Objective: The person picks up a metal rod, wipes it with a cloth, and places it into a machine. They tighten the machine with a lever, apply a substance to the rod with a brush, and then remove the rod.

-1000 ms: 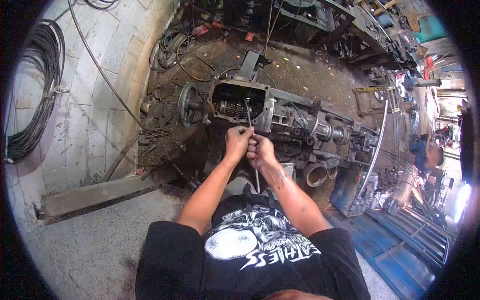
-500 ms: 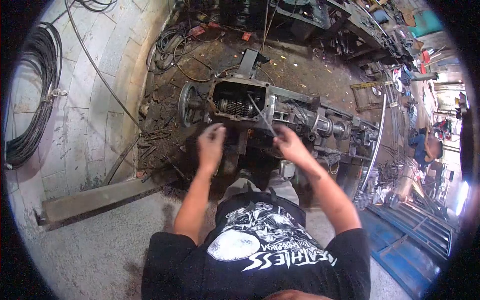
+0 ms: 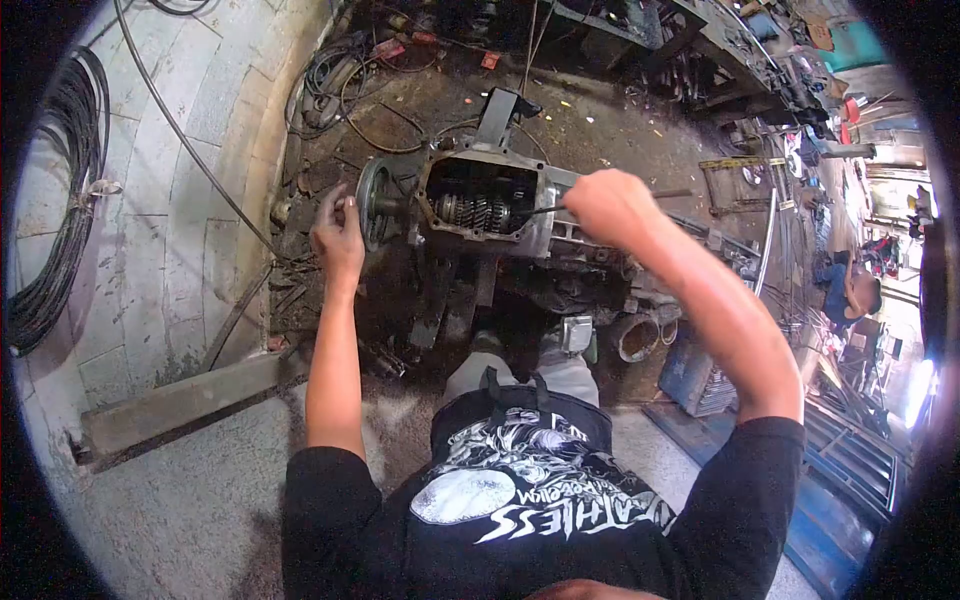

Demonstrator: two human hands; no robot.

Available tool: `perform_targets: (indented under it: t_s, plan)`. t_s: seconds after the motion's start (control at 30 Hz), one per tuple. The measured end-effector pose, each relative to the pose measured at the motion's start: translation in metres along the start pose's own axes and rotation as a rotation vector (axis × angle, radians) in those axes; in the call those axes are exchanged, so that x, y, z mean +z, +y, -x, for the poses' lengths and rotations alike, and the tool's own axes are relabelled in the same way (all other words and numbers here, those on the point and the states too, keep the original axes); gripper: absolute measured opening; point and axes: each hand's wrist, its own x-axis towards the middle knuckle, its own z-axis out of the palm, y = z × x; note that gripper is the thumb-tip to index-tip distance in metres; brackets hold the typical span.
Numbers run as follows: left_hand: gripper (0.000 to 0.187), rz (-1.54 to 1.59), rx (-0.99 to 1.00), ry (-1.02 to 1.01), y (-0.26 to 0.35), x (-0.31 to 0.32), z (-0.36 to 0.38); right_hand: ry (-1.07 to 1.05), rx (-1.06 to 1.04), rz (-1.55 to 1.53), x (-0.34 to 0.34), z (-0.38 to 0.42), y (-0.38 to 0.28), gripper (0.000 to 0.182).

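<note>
My left hand [image 3: 338, 232] is at the near left side of a round pulley wheel [image 3: 374, 203], its fingers bent by the rim; whether they grip it is unclear. My right hand [image 3: 610, 205] is closed round a thin metal rod [image 3: 541, 211]. The rod's left end reaches into the open gearbox housing [image 3: 548, 235], close to the gears [image 3: 478, 213]; its other end sticks out to the right of my fist. A long machine assembly extends right from the housing, partly behind my right forearm.
Coiled black cable [image 3: 80, 200] hangs on the left wall. A long beam [image 3: 190, 405] lies on the floor at lower left. Blue metal frames [image 3: 840, 480] are at lower right. Another person [image 3: 848, 293] is at far right. Loose cables lie behind the wheel.
My left hand has moved left to the wheel. My right hand has moved up and right, and the rod has swung from a steep slant to nearly level.
</note>
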Motion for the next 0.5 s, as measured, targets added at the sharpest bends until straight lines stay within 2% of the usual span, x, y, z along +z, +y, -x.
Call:
perform_targets:
  t_s: [0.03, 0.1, 0.13, 0.2, 0.23, 0.3, 0.43, 0.5]
  plan:
    - [0.025, -0.003, -0.005, 0.0, 0.003, 0.0, -0.004, -0.062, -0.029, 0.002, 0.0, 0.002, 0.014, 0.01]
    - [0.024, -0.248, 0.177, 0.022, 0.01, 0.002, -0.013, -0.088, 0.02, -0.011, 0.016, 0.003, 0.032, 0.01]
    - [0.024, -0.251, 0.172, 0.023, 0.005, 0.004, -0.019, -0.102, 0.011, 0.02, 0.018, 0.003, 0.035, 0.01]
    - [0.024, -0.495, 0.431, -0.044, -0.006, 0.004, -0.033, -0.106, -0.02, 0.024, 0.019, -0.004, 0.043, 0.009]
    - [0.024, -0.503, 0.431, -0.052, -0.009, 0.006, -0.038, -0.146, -0.053, 0.079, 0.015, -0.01, 0.045, 0.01]
    - [0.025, -0.478, 0.591, -0.104, -0.013, 0.014, -0.052, -0.139, -0.074, 0.108, -0.006, -0.021, 0.027, 0.011]
    - [0.025, -0.589, 0.582, -0.185, -0.005, 0.029, -0.065, 0.039, -0.161, 0.075, -0.009, -0.024, -0.02, 0.006]
    - [0.025, -0.611, 0.601, -0.196, -0.003, 0.036, -0.069, 0.117, -0.127, 0.034, 0.013, -0.019, -0.031, 0.007]
